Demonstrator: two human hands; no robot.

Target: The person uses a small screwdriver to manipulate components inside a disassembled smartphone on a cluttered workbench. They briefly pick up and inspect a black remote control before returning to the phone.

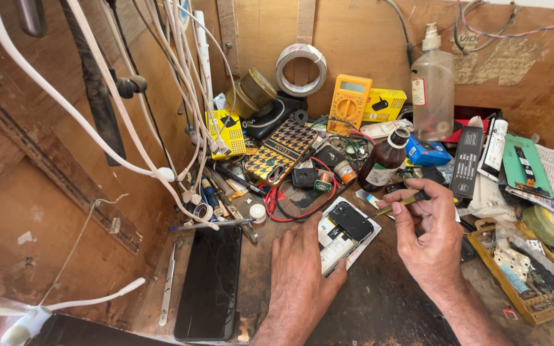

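Left hand [299, 282]: forearm cut by bottom edge; palm covers near part of opened phone [344, 234], that end unseen. Right hand [428, 240]: wrist runs out at bottom edge; grip on thin yellow-green tool [402, 204], fingers hide its rear end, tip too small to tell. Dark screen panel [209, 282], left on bench [379, 307]: near end close to frame edge, partly lost. White cables [97, 128]: cut by top and left edges. Parts in yellow tray [527, 275], right: too small to identify. Papers far right cut by edge.
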